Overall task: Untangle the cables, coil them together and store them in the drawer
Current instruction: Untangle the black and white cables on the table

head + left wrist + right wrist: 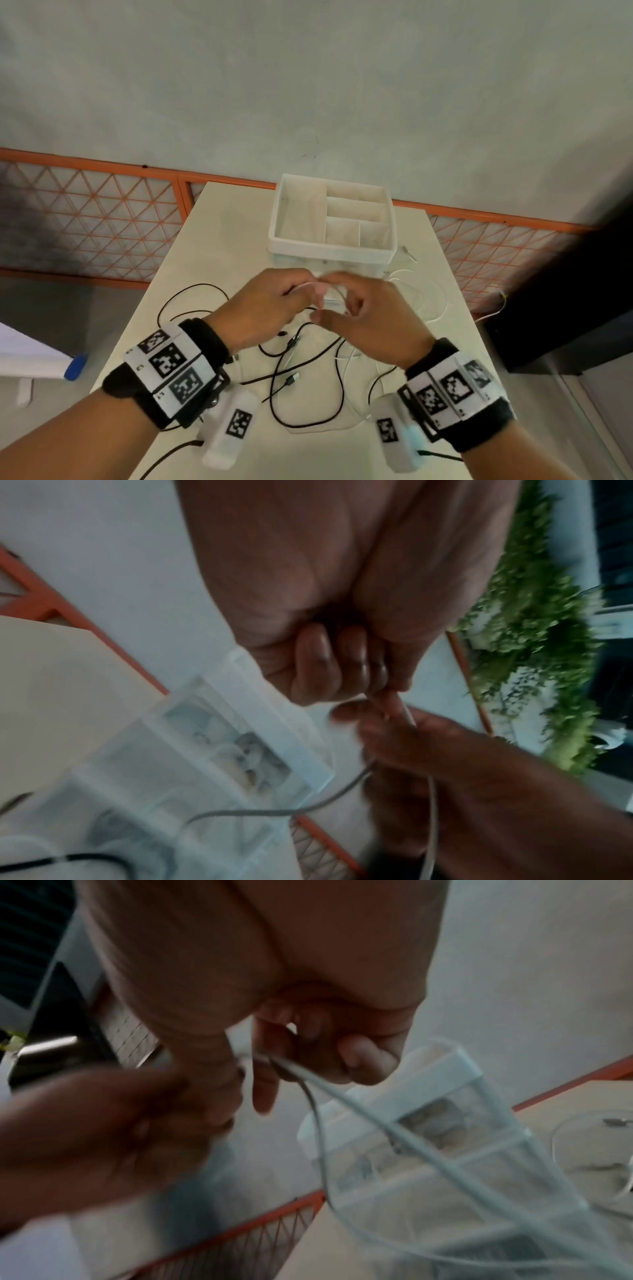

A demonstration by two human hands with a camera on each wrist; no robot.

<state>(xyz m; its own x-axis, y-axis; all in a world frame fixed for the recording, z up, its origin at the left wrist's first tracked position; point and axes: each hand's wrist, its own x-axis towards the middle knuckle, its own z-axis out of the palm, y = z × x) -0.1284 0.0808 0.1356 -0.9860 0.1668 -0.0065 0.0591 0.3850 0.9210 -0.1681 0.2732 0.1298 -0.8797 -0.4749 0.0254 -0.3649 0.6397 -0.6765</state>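
My left hand (270,308) and right hand (370,318), fingers curled, both pinch the white cable (416,294) above mid-tabletop (219,246). Its slack trails toward the right edge; the black cable (308,387) sprawls along the near edge. Pulling hard could, I judge, tighten a snag. Count: two cables visible, one compartmented drawer (330,255) at the far edge.

Black cables (308,394) and white cables (421,301) sprawl across the table (219,240) near the divided drawer (330,251); its left side lies bare.
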